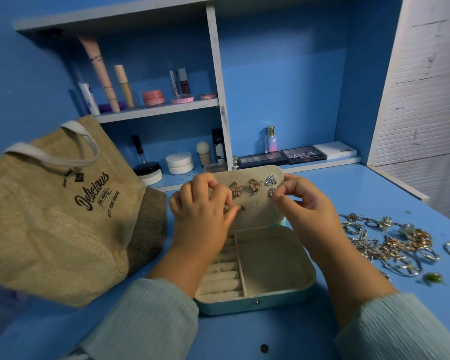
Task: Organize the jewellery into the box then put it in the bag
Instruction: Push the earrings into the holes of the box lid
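Note:
A teal jewellery box (276,271) lies open on the blue desk, its beige lid (255,211) upright. Two butterfly earrings (244,188) and a triangular earring (270,180) are pinned on the lid. My right hand (307,203) pinches a second sparkly earring (271,192) against the lid's right side. My left hand (205,206) presses its fingertips on the lid's left part, and what they pinch is hidden. A jute bag (55,216) printed "Delicious" lies to the left. Loose gold and silver jewellery (390,242) is heaped at the right.
Shelves behind hold cosmetic tubes (104,81), jars (179,162), a perfume bottle (270,139) and palettes (302,154). A brown cloth item (148,227) lies between the bag and the box. A white slatted panel (426,100) rises at the right.

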